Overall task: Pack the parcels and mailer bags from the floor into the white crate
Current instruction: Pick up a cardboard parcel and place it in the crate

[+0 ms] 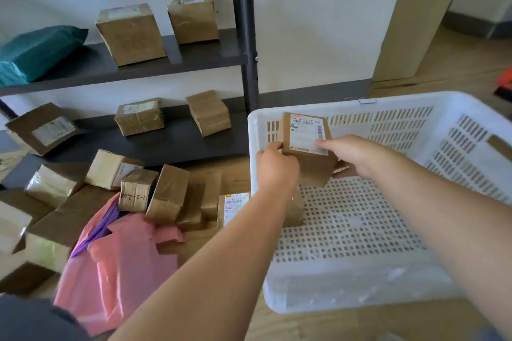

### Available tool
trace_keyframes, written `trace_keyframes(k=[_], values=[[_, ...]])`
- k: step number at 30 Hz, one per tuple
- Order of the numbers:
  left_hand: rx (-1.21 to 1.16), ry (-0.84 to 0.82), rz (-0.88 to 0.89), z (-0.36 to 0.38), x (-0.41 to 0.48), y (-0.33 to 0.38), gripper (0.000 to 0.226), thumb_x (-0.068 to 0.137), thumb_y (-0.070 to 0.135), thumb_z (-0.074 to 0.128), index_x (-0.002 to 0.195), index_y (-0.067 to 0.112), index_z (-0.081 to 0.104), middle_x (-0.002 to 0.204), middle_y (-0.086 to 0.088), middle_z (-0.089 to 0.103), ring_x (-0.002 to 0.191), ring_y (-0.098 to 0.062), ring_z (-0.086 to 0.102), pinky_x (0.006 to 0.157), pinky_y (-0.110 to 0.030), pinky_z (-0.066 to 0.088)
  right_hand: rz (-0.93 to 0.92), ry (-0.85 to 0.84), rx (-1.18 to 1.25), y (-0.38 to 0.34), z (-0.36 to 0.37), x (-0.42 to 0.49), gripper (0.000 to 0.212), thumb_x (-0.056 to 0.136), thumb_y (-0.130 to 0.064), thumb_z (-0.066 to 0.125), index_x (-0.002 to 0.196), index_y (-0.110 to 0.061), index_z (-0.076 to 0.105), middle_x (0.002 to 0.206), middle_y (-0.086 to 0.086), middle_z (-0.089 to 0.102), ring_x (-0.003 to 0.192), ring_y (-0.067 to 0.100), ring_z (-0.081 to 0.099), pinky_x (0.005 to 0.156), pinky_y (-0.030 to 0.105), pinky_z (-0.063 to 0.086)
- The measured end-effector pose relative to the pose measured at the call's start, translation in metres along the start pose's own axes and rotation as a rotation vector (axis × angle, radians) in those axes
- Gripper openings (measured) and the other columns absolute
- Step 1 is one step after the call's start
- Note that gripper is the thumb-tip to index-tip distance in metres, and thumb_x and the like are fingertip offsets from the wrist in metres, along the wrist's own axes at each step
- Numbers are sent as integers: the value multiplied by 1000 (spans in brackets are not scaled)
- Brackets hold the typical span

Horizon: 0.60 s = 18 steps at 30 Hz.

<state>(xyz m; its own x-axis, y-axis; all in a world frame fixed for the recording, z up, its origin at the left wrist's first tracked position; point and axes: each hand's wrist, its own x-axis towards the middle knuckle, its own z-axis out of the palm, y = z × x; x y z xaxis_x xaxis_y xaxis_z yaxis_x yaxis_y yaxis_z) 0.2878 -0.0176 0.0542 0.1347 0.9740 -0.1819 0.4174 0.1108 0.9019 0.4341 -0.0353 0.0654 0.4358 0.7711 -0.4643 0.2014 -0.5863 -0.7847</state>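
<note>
Left of the white crate [388, 285], brown parcels [166, 194] lay heaped beside a pink mailer bag [122, 263]. Behind them, more boxes and a teal bag [38, 47] sat on the dark shelf [194, 55]. Over the crate's far-left corner, the left hand [275, 167] and right hand [352, 156] gripped a labelled parcel [307, 141] from either side. Another brown parcel [295, 210] lay inside the crate, beneath the left wrist. The floor [318, 327] was wood.

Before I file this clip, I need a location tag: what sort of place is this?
Probably a parcel storeroom or mailroom: a metal shelf holds cardboard parcels, more parcels and a pink mailer bag lie heaped on the floor, and a white crate stands beside them.
</note>
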Motion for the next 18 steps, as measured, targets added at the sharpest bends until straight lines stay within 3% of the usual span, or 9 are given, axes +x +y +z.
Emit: trace_keyframes(k=[3, 7, 10, 14, 18], values=[[31, 40, -90, 29, 9, -13, 41, 90, 13, 42, 130, 20, 51, 124, -4, 55, 93, -25, 63, 79, -37, 55, 62, -59, -64, 15, -1, 27, 26, 95, -28, 58, 114, -10, 61, 100, 12, 68, 92, 29, 67, 89, 43, 56], [62, 26, -207, 56, 21, -34, 34, 93, 11, 42, 126, 13, 51, 124, -8, 56, 108, -29, 59, 87, -36, 51, 119, -110, -159, 38, 8, 62, 27, 96, -27, 56, 119, -12, 58, 107, 14, 67, 81, 26, 65, 66, 34, 58], [120, 24, -278, 65, 35, -51, 36, 94, 10, 42, 129, 7, 50, 133, -15, 51, 120, -33, 51, 97, -37, 43, 161, -155, -192, 55, 17, 83, 31, 97, -29, 55, 123, -13, 57, 109, 13, 64, 79, 25, 61, 64, 33, 55], [259, 4, -357, 74, 48, -62, 38, 96, 13, 42, 133, 2, 43, 140, -18, 38, 126, -35, 43, 99, -36, 39, 176, -152, -152, 70, 37, 101, 26, 98, -24, 54, 120, -11, 59, 91, 9, 62, 69, 21, 58, 66, 34, 54], [279, -23, -522, 84, 56, -64, 53, 96, 13, 40, 146, 4, 28, 151, -11, 27, 135, -28, 36, 106, -39, 36, 143, -121, -135, 78, 52, 113, 25, 95, -18, 55, 120, -13, 60, 92, 11, 62, 64, 22, 54, 58, 32, 51]])
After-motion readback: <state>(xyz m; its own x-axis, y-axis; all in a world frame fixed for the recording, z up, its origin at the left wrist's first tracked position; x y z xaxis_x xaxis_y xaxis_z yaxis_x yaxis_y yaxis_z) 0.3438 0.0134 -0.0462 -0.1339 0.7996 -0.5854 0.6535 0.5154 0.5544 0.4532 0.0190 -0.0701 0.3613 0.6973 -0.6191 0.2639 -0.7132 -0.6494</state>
